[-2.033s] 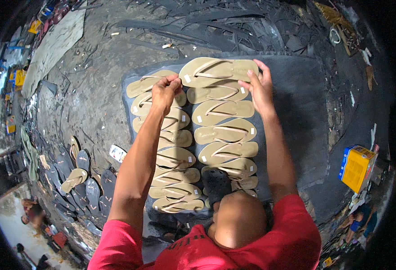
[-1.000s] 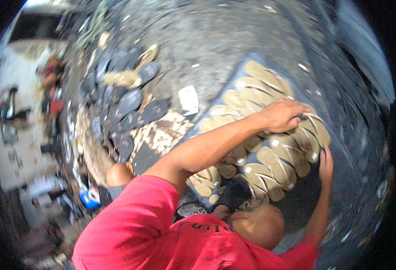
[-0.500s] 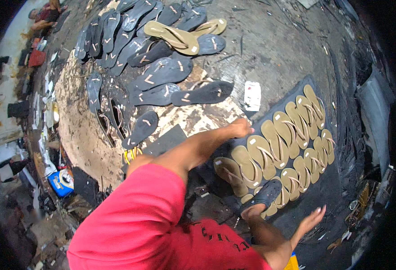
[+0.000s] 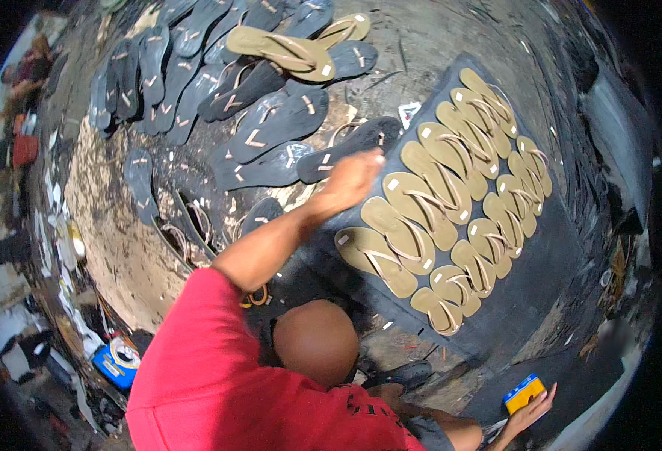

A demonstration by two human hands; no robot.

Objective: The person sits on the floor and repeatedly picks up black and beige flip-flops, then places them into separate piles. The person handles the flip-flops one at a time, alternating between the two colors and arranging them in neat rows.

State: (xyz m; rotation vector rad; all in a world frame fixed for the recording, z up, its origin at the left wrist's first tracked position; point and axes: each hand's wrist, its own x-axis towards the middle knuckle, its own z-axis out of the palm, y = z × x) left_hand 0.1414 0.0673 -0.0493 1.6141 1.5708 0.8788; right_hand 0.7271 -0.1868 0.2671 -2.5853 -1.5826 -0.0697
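A black sheet [image 4: 522,282] lies on the ground at centre right, with rows of tan flip-flops [image 4: 427,194] on it, each with pale straps. My left hand [image 4: 352,180] is closed at the sheet's left edge, its fingers gripping that edge; the fingers' undersides are hidden. At lower right, my right hand [image 4: 530,415] has its fingers stretched out. It overlaps the lower edge of a yellow and blue box [image 4: 525,394]; whether it touches the box I cannot tell. Beside my left hand lies a black flip-flop sole [image 4: 350,150].
Many dark flip-flop soles [image 4: 188,79] spread across the upper left, with a tan flip-flop [image 4: 282,52] on top. A white card [image 4: 408,114] is by the sheet's far left edge. My bent knee [image 4: 316,342] is below my left arm. A blue container [image 4: 117,363] stands at lower left.
The sheet and its flip-flops have shifted up and left toward the dark soles, along with my left hand. My shod foot has come off the sheet. More of the yellow box shows by my right hand.
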